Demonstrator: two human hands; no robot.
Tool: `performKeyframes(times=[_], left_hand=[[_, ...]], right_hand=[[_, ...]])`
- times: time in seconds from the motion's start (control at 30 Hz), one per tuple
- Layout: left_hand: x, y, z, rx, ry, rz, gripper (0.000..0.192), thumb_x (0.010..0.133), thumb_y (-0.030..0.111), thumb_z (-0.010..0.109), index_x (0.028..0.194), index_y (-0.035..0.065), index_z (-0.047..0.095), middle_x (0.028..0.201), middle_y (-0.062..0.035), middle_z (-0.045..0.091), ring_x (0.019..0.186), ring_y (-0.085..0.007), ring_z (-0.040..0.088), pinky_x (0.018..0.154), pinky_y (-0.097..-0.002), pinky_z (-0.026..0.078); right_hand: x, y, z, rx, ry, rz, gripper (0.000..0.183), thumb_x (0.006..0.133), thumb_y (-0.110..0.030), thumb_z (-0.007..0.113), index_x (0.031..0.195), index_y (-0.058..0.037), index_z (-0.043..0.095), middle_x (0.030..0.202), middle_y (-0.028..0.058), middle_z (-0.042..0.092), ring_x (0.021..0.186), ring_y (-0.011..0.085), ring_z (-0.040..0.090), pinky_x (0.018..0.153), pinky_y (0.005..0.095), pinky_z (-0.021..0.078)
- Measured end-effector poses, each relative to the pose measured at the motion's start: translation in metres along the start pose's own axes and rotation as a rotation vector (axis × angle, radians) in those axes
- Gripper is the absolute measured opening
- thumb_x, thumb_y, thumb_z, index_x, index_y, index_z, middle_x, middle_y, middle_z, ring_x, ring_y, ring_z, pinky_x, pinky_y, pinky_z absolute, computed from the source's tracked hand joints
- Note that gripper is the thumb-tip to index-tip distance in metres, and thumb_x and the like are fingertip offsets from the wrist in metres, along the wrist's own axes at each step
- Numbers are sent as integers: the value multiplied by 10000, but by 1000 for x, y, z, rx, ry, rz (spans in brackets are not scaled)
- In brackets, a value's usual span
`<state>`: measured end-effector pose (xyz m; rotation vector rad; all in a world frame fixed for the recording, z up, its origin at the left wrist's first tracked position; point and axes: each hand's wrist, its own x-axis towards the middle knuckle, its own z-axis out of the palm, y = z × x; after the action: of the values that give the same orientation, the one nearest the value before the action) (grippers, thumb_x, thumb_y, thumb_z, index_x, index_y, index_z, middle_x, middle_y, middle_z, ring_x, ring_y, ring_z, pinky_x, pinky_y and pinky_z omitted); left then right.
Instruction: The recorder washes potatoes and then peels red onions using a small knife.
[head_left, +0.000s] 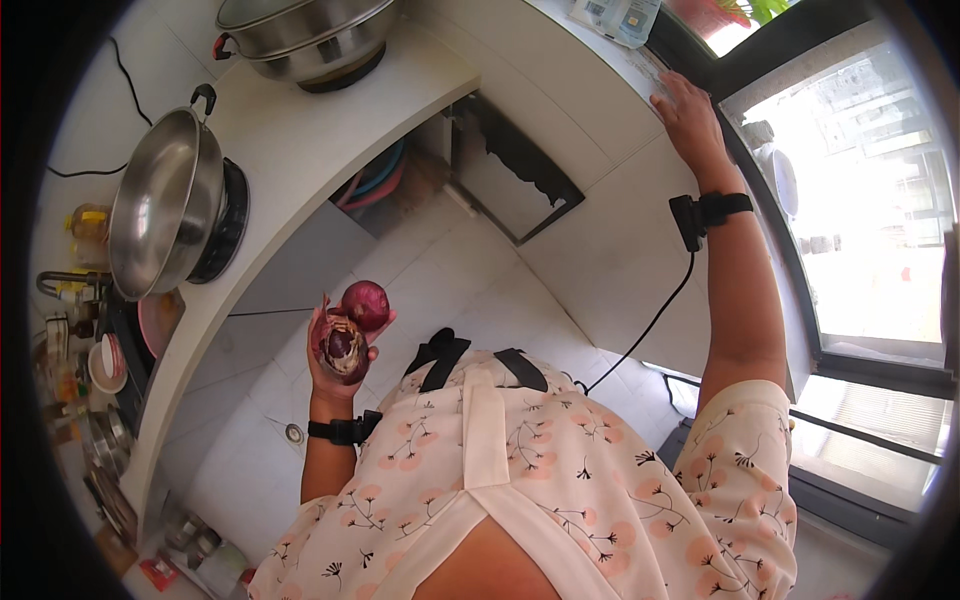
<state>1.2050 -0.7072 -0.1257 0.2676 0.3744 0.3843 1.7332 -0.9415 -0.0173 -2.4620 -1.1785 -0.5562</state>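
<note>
Two red onions rest in my left hand (324, 375), its fingers curled about them at the lower left of the middle. One, a smooth purple-red onion (366, 305), sits towards the fingertips. The other onion (343, 349), nearer the wrist, has ragged, dry papery skin around a dark centre. My right hand (686, 112) is stretched out at the upper right, beside the window frame and over the edge of a pale sill (637, 67). Its fingers are apart and nothing shows in it. Each wrist wears a black strap with a small device.
A steel wok (165, 202) stands tilted in view on the curved pale counter (277, 180), with a steel steamer pot (315, 45) further along. A plastic packet (619, 19) lies on the sill. A black cable (660, 307) hangs from the right wrist device.
</note>
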Motion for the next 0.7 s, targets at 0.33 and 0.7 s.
performKeyframes(times=[0.33, 0.7], left_hand=[[-5, 10, -8, -54, 78, 34, 462, 975, 477, 474, 1255, 124, 578, 1323, -215, 535, 1280, -552, 407, 547, -459, 610], [-9, 18, 0, 137, 124, 131, 449, 929, 133, 643, 1303, 158, 397, 1323, -182, 513, 1130, -457, 599, 568, -309, 527]], right_hand=[[19, -11, 1, 1, -107, 22, 327, 924, -253, 588, 1168, -37, 615, 1202, 166, 633, 1144, 391, 542, 993, 436, 435], [18, -1, 5, -96, -89, 30, 283, 924, -136, 552, 1182, -28, 594, 1198, 172, 626, 1098, 406, 559, 972, 440, 448]])
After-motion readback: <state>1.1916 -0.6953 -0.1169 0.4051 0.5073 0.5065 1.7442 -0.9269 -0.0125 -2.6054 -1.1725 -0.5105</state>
